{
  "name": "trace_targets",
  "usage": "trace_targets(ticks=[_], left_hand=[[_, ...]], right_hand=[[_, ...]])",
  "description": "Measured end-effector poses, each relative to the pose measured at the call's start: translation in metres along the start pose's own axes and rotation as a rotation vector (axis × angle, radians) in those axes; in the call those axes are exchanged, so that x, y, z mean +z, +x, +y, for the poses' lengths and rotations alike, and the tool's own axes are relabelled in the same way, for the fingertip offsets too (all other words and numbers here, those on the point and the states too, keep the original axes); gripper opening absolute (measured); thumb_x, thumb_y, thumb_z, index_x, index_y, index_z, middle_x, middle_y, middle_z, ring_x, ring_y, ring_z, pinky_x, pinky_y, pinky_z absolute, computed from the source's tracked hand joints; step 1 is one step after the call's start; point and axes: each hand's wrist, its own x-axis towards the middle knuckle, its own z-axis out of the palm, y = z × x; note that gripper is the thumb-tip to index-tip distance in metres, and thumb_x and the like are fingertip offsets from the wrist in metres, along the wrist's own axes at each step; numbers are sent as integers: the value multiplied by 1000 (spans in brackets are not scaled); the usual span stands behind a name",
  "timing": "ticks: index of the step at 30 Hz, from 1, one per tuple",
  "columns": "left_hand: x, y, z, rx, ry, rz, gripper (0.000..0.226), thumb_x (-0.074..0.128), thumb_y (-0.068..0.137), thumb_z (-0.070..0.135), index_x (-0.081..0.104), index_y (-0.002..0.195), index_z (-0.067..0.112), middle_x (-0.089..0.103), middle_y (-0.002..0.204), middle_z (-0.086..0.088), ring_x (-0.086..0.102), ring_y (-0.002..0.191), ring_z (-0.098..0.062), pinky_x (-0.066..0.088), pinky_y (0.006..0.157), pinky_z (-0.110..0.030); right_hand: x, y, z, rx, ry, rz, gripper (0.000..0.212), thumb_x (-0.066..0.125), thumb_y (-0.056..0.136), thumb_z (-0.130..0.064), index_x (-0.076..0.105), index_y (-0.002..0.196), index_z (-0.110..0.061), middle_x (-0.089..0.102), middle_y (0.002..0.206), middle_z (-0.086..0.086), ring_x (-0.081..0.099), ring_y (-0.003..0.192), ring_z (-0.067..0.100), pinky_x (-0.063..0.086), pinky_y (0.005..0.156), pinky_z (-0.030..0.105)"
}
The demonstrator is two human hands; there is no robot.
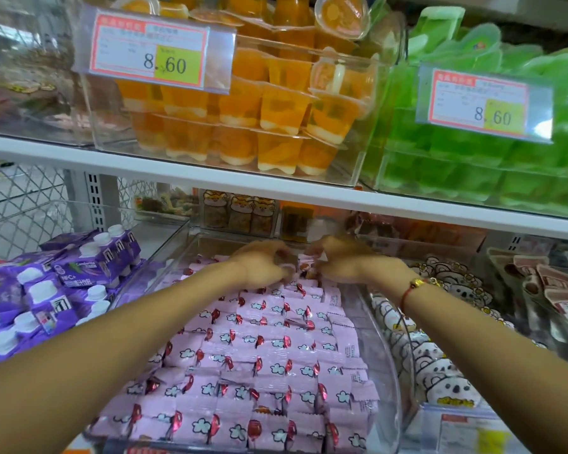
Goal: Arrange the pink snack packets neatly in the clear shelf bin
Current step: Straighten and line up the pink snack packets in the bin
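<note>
The pink snack packets [259, 348] lie in overlapping rows filling the clear shelf bin [395, 381], faces up so the print lines up. At its far end I've got my left hand [259, 263] and right hand [338, 260] curled, each seemingly pinching a packet, though blur hides the grip; purple drink cartons [46, 290] sit left

Place: a shop's snack aisle.
Evidence: price tags [150, 54] upper left, white shelf [210, 165] holding clear bins of packaged sweets.
</note>
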Motion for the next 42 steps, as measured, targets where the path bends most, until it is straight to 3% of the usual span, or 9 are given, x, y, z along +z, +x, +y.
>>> trace_targets(ticks=[5, 11, 19, 24, 27, 30, 32, 36, 42], left_hand=[[5, -4, 14, 96, -71, 3, 30, 43, 97, 10, 55, 123, 19, 63, 112, -11, 62, 91, -26, 51, 76, -32], [1, -1, 18, 175, 237, 129, 17, 56, 92, 28, 58, 109, 26, 54, 123, 7, 48, 115, -16, 41, 85, -28], [9, 12, 19, 185, 311, 116, 26, 58, 92, 27, 61, 117, 29, 59, 122, 5, 55, 108, -18, 42, 80, -25], [0, 20, 23, 183, 404, -60, 30, 46, 98, 29, 57, 126, 28, 56, 130, 4, 53, 113, -19, 41, 92, -28], [2, 17, 25, 133, 297, -51, 32, 42, 100, 27, 54, 130, 27, 51, 138, 2, 51, 119, -19, 39, 93, -26], [8, -2, 32, 91, 181, 16, 38, 43, 100, 19, 45, 137, 25, 53, 134, -2, 55, 96, -15, 42, 68, -18], [10, -26, 43, 124, 136, 166, 35, 47, 98, 20, 49, 132, 26, 56, 128, 1, 57, 94, -12, 48, 69, -22], [20, -96, 67, 228, -82, 149, 12, 61, 89, 34, 68, 99, 34, 65, 100, 21, 57, 89, 4, 51, 81, -30], [35, -139, 90, 236, 203, -41, 28, 59, 86, 51, 66, 107, 35, 63, 105, 12, 53, 95, -9, 47, 77, -29]], right_hand=[[-10, -21, 3, -51, -131, -105, 49, 50, 90, -15, 44, 138, -26, 48, 132, 8, 43, 120, 27, 43, 93, 33], [6, -96, 3, 74, 93, 383, 22, 51, 90, -20, 57, 109, -11, 59, 100, 11, 58, 87, 30, 41, 68, 30], [13, -118, 8, 91, 223, 358, 28, 44, 91, -19, 67, 103, -8, 71, 96, 12, 63, 74, 25, 50, 69, 33], [16, -126, 10, -13, 273, 403, 31, 42, 94, -14, 67, 113, -14, 69, 97, 13, 50, 67, 17, 29, 62, 29], [12, -131, 10, -46, 291, 332, 33, 43, 95, -16, 61, 123, -14, 67, 107, 11, 54, 77, 18, 28, 64, 25], [5, -145, 7, -60, 279, 301, 35, 48, 94, -20, 57, 128, -17, 62, 113, 4, 57, 97, 18, 32, 72, 19], [1, -161, 5, -80, 214, 346, 33, 52, 92, -26, 58, 125, -22, 58, 110, -5, 54, 101, 12, 34, 75, 20], [1, -203, -4, -54, 252, 397, 27, 58, 87, -36, 61, 113, -35, 51, 89, -18, 50, 71, -1, 43, 69, 29], [19, -228, -13, -17, 312, 300, 46, 55, 90, -39, 41, 133, -44, 53, 88, -20, 49, 62, -6, 39, 65, 28]])
